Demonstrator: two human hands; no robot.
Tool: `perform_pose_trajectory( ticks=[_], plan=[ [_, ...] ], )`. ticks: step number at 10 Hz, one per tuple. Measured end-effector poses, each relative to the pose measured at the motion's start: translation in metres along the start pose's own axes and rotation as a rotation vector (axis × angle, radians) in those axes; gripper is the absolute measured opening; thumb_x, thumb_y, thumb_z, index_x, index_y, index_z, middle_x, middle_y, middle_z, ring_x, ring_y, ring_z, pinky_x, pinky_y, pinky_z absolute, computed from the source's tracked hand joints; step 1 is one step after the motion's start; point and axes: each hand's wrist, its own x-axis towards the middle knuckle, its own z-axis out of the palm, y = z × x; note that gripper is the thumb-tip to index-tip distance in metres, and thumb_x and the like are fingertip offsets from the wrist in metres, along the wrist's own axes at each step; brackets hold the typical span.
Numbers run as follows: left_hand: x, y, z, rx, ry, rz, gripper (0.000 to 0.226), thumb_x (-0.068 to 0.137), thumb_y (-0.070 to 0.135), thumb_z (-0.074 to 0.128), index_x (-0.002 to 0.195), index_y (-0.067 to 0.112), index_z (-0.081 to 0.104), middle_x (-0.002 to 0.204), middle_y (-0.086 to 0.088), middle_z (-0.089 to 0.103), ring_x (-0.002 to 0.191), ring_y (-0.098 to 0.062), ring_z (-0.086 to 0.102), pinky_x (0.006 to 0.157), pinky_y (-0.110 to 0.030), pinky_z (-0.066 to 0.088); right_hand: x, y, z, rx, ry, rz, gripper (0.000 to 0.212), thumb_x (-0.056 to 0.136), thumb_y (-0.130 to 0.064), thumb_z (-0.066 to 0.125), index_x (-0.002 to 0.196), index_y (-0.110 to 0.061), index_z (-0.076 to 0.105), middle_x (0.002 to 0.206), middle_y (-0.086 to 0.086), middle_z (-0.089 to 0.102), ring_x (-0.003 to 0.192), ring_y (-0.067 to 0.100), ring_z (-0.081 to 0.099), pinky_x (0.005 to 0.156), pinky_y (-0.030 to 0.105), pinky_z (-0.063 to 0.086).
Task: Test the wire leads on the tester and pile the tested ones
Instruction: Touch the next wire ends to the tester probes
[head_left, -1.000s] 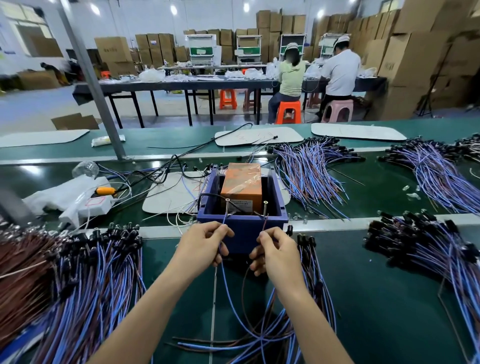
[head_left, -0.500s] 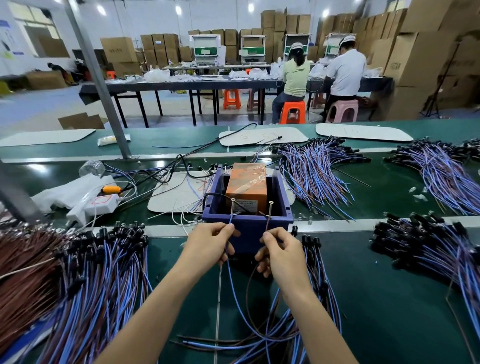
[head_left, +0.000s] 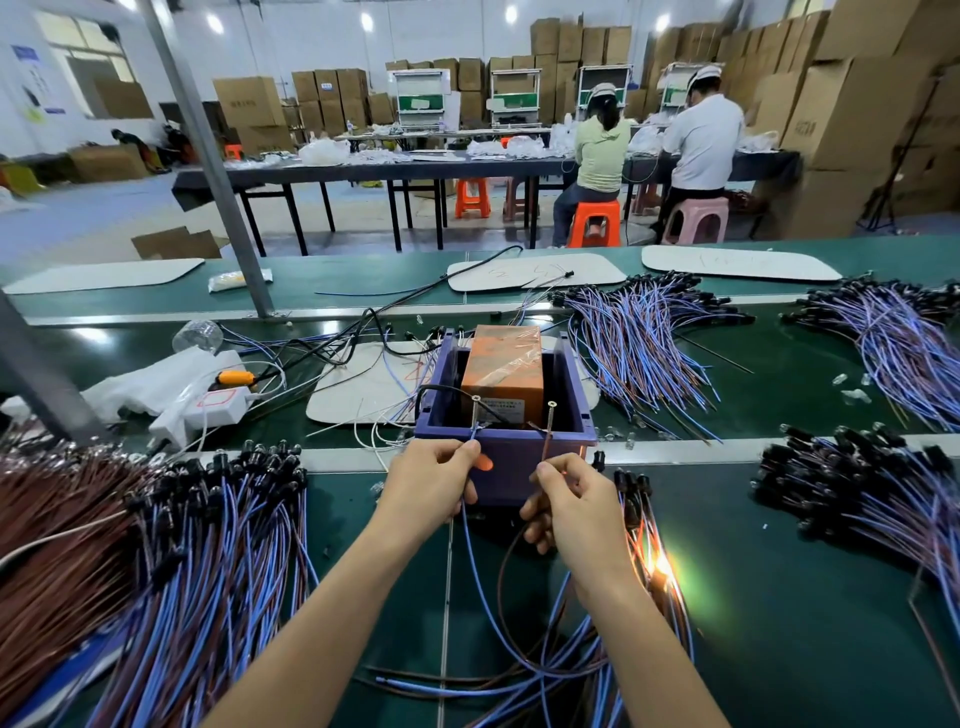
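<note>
**Glow comes on beside the right wrist**

Since half a second ago a yellow-orange glow (head_left: 662, 565) has appeared among the leads beside the right forearm. Both hands have kept their places at the front of the tester (head_left: 504, 457) (a purple open box with an orange block (head_left: 501, 364) inside).

The left hand (head_left: 431, 483) pinches a blue wire (head_left: 470, 553) between thumb and forefinger, with the wire's end up against the left screw post (head_left: 475, 413) at the box's near rim. The right hand (head_left: 571, 504) pinches a brown wire (head_left: 503, 571) the same way, its tip at the right screw post (head_left: 549, 418). Whether metal truly touches metal is too fine to tell.

Both wires loop down toward the person and run into a loose bundle of leads (head_left: 519, 675) lying on the green surface (head_left: 779, 639) under the right forearm.

A large pile of blue and brown leads (head_left: 197, 571) lies to the left of the arms. Another pile (head_left: 883, 504) lies to the right, well apart from the tester. More leads (head_left: 639, 343) fan out behind the box on its right.
</note>
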Motion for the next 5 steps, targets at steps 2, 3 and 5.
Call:
perform_pose_trajectory(
  ticks=[2, 3, 5],
  plan=[
    [0.001, -0.001, 0.002, -0.018, 0.025, -0.003, 0.034, 0.097, 0.025, 0.052, 0.071, 0.015, 0.072, 0.043, 0.002, 0.056, 0.033, -0.009, 0.040, 0.038, -0.014, 0.032, 0.002, 0.001, 0.001, 0.003, 0.005, 0.006, 0.021, 0.098, -0.013, 0.047, 0.079, -0.011, 0.056, 0.049, 0.002, 0.059, 0.036, 0.013, 0.050, 0.036, 0.018, 0.036],
    [0.000, -0.001, 0.002, -0.022, 0.024, -0.011, 0.033, 0.097, 0.025, 0.051, 0.073, 0.014, 0.072, 0.044, 0.002, 0.056, 0.034, -0.009, 0.040, 0.038, -0.015, 0.032, 0.001, 0.000, 0.001, 0.003, 0.003, 0.005, 0.021, 0.098, -0.012, 0.047, 0.079, -0.010, 0.056, 0.049, 0.002, 0.059, 0.036, 0.013, 0.050, 0.036, 0.018, 0.037],
    [-0.016, 0.007, -0.002, -0.016, -0.088, 0.045, 0.027, 0.098, 0.026, 0.050, 0.088, 0.017, 0.073, 0.049, 0.002, 0.056, 0.040, -0.008, 0.043, 0.042, -0.014, 0.035, -0.013, -0.009, -0.003, 0.024, -0.060, 0.020, 0.020, 0.098, -0.014, 0.050, 0.081, -0.008, 0.061, 0.055, 0.005, 0.062, 0.041, 0.016, 0.052, 0.039, 0.022, 0.039]
  ],
)
